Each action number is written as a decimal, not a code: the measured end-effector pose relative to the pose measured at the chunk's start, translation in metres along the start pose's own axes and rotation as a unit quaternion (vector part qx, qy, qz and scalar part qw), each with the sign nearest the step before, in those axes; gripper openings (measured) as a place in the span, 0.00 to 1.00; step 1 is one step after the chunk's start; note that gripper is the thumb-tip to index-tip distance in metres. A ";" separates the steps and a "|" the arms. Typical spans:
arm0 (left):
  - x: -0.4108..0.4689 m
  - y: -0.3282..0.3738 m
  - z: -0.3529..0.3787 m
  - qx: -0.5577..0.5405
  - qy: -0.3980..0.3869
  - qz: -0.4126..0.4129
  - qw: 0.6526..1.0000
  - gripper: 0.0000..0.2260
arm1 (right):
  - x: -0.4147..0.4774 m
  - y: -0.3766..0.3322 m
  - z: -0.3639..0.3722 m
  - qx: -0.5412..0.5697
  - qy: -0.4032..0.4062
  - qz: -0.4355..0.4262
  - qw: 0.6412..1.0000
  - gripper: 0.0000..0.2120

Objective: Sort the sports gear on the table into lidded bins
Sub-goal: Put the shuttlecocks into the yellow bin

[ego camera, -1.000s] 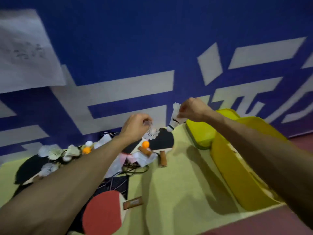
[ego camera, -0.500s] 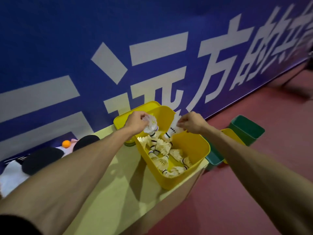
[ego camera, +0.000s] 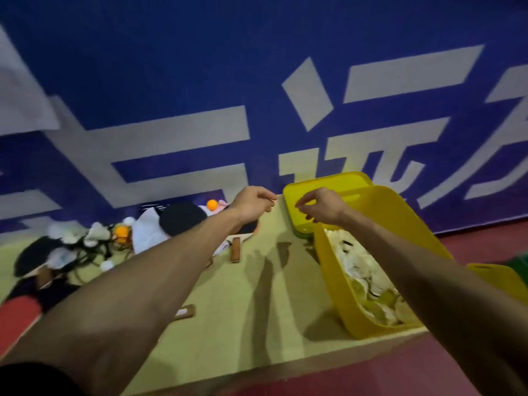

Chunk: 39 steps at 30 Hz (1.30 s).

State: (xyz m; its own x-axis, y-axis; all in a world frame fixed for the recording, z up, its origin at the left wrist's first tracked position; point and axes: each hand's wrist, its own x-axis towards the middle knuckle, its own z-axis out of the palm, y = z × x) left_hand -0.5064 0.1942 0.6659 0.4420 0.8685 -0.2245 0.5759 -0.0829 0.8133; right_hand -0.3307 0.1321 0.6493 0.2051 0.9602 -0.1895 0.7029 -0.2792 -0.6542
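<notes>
1. Step in hand: sorting shuttlecocks. The yellow bin (ego camera: 334, 281) stands uncovered at the right end of the table (ego camera: 257, 304), with white shuttlecocks (ego camera: 357, 261) heaped inside. Its yellow lid (ego camera: 343, 181) lies flat just behind it.
2. Locate the unsorted gear at the far left of the table: loose shuttlecocks (ego camera: 97, 234), an orange ball (ego camera: 212, 204), a black paddle (ego camera: 183, 217), and a red paddle (ego camera: 17, 312) at the near left edge. The heap is tangled and blurred, so do not attempt a count.
3. Check your left hand (ego camera: 253, 204). It hangs above the table between the heap and the bin, arm stretched forward, fingers loosely curled with nothing visible in them.
4. Check your right hand (ego camera: 320, 208). It hovers over the lid at the bin's far corner, wrist raised, fingers drooping and slightly apart, holding nothing.
5. Next move, as judged: swing both hands left to the heap and pinch one loose shuttlecock per hand by its cork base. Lift clear of the cords to avoid dragging neighbouring items.
6. Leave the lid off until the loose shuttlecocks are binned.
</notes>
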 end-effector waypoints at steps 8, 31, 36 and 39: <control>-0.063 -0.150 -0.179 -0.051 0.129 -0.147 0.979 0.16 | 0.055 -0.165 0.142 -0.053 -0.131 -0.143 0.980 0.17; -0.068 -0.468 -0.440 -0.051 0.182 -0.199 0.962 0.15 | 0.160 -0.425 0.461 -0.255 -0.271 -0.177 0.911 0.22; -0.041 -0.499 -0.458 0.138 0.119 -0.141 0.973 0.22 | 0.198 -0.437 0.489 -0.262 -0.261 -0.172 0.913 0.24; -0.020 -0.513 -0.453 0.263 0.020 -0.078 0.961 0.31 | 0.216 -0.436 0.503 -0.272 -0.266 -0.163 0.911 0.23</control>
State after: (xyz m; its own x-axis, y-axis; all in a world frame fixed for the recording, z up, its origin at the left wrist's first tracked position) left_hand -1.1221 0.4412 0.4966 0.3013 0.9077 -0.2921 0.9058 -0.1767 0.3851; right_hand -0.9354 0.4620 0.5251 -0.3313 0.8166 -0.4727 0.9304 0.1994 -0.3077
